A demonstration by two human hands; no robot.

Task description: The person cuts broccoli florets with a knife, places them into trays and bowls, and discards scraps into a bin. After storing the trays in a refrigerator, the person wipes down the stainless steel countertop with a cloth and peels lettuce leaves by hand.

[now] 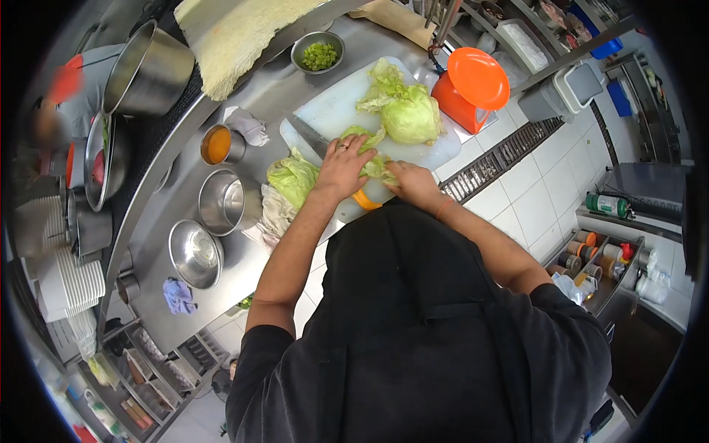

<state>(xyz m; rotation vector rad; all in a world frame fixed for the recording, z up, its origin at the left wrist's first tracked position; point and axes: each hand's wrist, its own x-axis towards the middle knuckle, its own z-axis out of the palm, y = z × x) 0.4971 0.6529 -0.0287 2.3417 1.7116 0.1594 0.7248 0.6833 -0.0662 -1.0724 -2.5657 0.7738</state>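
Observation:
A white cutting board [317, 107] lies on the steel counter, with a lettuce head [410, 118] and loose leaves at its far side. My left hand [343, 168] rests over lettuce pieces with its fingers spread. Close beside it on the right, my right hand [415, 184] has its fingertips closed on a lettuce leaf [379, 168]. A knife blade [309, 136] points to the upper left from beside my left hand, and an orange handle [365, 200] shows below that hand; the part between is hidden. More lettuce [292, 177] sits left of my left wrist.
An orange scale [464, 96] stands right of the board. A bowl of chopped greens [318, 55] is behind it. On the left are a container of orange liquid [220, 145], metal bowls [196, 253] and cloths [178, 295]. Another person [90, 81] is at the upper left.

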